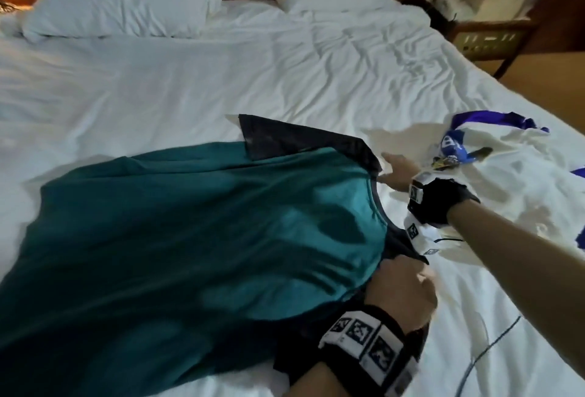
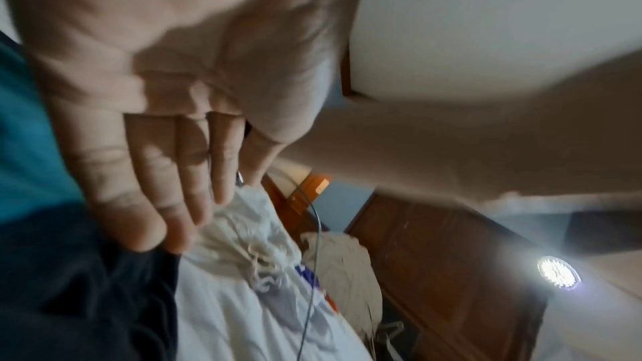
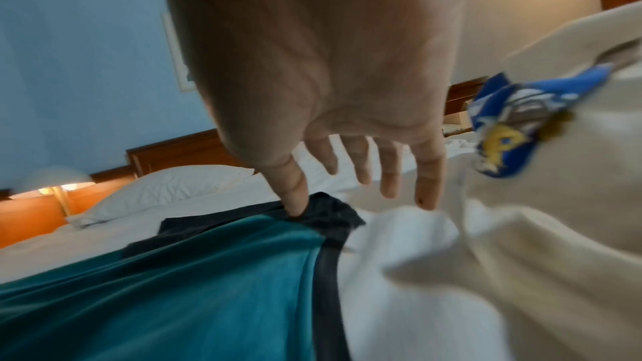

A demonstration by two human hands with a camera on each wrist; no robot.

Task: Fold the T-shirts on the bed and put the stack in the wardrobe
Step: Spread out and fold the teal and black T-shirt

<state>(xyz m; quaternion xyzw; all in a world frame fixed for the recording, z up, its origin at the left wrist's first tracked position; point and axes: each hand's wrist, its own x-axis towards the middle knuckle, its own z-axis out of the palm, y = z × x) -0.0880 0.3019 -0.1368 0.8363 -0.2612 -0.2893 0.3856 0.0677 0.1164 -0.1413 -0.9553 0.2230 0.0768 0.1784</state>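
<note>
Dim room, soft overall. Round ceiling spotlight (image 2: 558,273) flares right of the left fingers (image 2: 149,196). Small glowing bedside lamp (image 3: 57,185) far left of the right fingers (image 3: 389,172). Wrist views motion-blurred, edges warped.

A teal T-shirt (image 1: 164,225) with dark navy sleeves and collar trim was spread across the near left of the bed (image 1: 190,79), its collar pointed right and its hem left, its cloth rippled. A white T-shirt (image 1: 493,187) with blue trim and a blue-and-yellow printed emblem was left crumpled just beside it, at the near right of the bed.
</note>
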